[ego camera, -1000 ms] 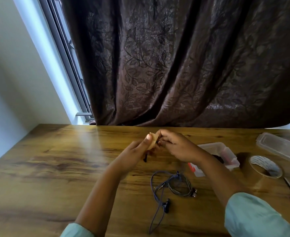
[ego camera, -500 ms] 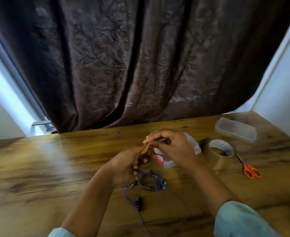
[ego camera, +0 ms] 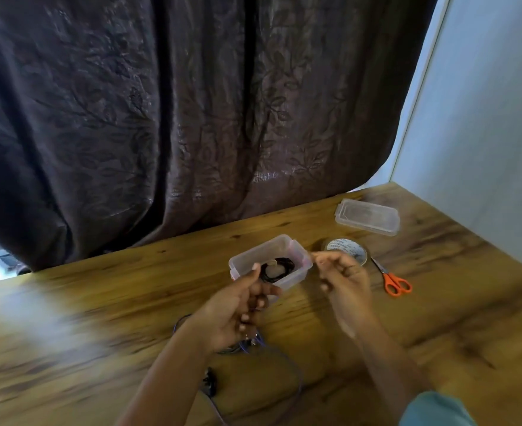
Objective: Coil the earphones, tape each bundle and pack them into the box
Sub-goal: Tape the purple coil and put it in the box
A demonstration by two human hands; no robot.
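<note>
Open table (ego camera: 100, 302) L of box (ego camera: 262, 247); tape roll (ego camera: 347, 249), scissors (ego camera: 395, 284), lid (ego camera: 367, 217) on R; loose earphones (ego camera: 210, 381) in front.

Orange scissors (ego camera: 396, 283), clear box (ego camera: 296, 276), leaf-patterned brown curtain (ego camera: 192, 118), blk earphones (ego camera: 276, 269).

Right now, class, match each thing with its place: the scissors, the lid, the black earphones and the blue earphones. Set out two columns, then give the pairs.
Things:
1 scissors
2 lid
3 black earphones
4 blue earphones

Places:
A coiled inside the box
B loose on the table, nearest the person
C just right of the tape roll
D at the far side of the table, near the wall

Pairs: 1-C, 2-D, 3-A, 4-B.
</note>
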